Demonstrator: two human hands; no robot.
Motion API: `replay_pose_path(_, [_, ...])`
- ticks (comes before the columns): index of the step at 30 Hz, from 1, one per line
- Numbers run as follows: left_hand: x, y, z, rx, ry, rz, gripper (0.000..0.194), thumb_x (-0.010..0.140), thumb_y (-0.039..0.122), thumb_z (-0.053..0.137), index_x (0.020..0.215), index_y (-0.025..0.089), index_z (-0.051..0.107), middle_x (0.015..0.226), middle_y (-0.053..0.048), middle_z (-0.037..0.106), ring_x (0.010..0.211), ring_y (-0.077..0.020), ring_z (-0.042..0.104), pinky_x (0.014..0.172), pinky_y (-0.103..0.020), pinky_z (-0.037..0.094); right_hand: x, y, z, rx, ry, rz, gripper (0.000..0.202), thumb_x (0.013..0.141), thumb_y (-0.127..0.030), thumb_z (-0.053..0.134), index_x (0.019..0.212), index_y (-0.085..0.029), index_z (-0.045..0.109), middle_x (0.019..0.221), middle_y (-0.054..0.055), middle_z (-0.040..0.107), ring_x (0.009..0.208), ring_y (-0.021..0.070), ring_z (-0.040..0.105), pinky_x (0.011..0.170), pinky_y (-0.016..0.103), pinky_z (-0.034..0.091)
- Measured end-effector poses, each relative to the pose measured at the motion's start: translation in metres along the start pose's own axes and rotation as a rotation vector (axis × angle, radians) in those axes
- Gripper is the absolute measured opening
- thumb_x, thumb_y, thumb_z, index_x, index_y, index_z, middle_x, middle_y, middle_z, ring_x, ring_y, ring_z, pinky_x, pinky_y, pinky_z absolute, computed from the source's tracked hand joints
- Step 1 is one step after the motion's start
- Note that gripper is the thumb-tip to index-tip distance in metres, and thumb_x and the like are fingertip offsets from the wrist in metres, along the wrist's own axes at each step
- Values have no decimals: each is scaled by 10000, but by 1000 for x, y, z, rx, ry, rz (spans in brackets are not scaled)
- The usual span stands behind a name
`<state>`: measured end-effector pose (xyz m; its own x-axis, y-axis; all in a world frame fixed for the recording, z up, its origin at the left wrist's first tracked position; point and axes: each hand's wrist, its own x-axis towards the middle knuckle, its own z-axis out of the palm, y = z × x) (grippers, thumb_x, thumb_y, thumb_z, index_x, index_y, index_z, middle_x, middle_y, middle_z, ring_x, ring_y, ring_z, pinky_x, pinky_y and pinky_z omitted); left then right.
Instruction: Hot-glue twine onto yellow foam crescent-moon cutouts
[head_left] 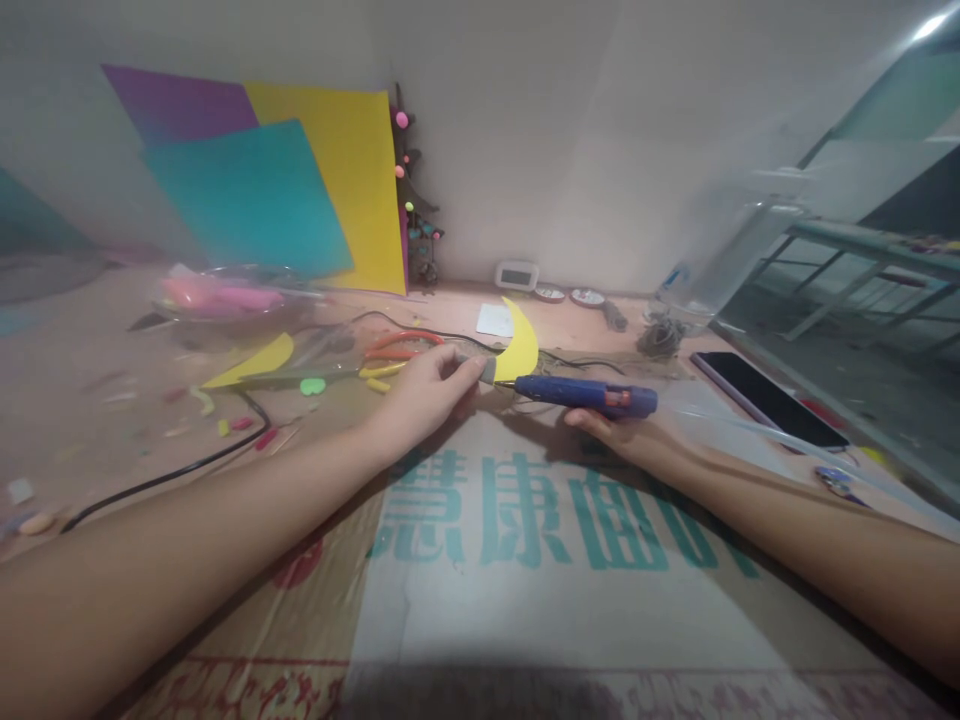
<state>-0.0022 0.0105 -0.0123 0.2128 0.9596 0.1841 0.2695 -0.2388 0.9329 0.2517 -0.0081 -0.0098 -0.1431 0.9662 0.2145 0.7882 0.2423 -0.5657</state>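
Observation:
My left hand (435, 388) pinches a small grey piece at the lower end of a yellow crescent-shaped cutout (523, 340), which stands up from the fingertips. In my right hand (619, 425) is a blue glue gun (585, 395), pointing left. Its metal nozzle meets or nearly meets the bottom of the crescent; actual contact is too small to tell. Much of the right hand's grip is hidden behind the gun. Red-orange-handled scissors or pliers (394, 345) lie just beyond the left hand. A white slip of paper (493, 320) lies behind the crescent.
Purple, teal and yellow sheets (247, 195) lean on the wall beside a decorated dark branch (412, 190). A black cable (180, 472) crosses the left side among clay bits. A phone (765, 398) and clear container (739, 265) are at right. Printed cardboard (525, 610) covers the front.

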Motion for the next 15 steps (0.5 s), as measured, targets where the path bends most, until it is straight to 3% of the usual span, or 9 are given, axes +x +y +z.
replay_pose_path(4, [0, 0, 0, -3, 6, -6, 332, 871, 465, 513, 699, 181, 505, 575, 34, 543, 488, -98, 517, 481, -215, 396, 0, -1, 1, -11, 9, 57, 188, 682, -431, 673, 739, -260, 621, 759, 45, 659, 762, 284, 643, 689, 390, 524])
replay_pose_path(9, [1, 2, 1, 5, 7, -11, 336, 871, 458, 512, 684, 180, 499, 558, 36, 537, 480, -97, 518, 478, -213, 397, 1, 5, 3, -5, -3, 12, 194, 692, -451, 678, 753, -269, 648, 762, 36, 676, 772, 286, 649, 683, 380, 535])
replay_pose_path(15, [0, 2, 0, 19, 15, -5, 342, 870, 459, 515, 677, 178, 500, 555, 35, 546, 475, -94, 517, 470, -209, 385, -4, -10, -2, -5, -3, 0, 198, 707, -429, 666, 762, -244, 623, 761, 37, 681, 746, 259, 642, 654, 348, 538])
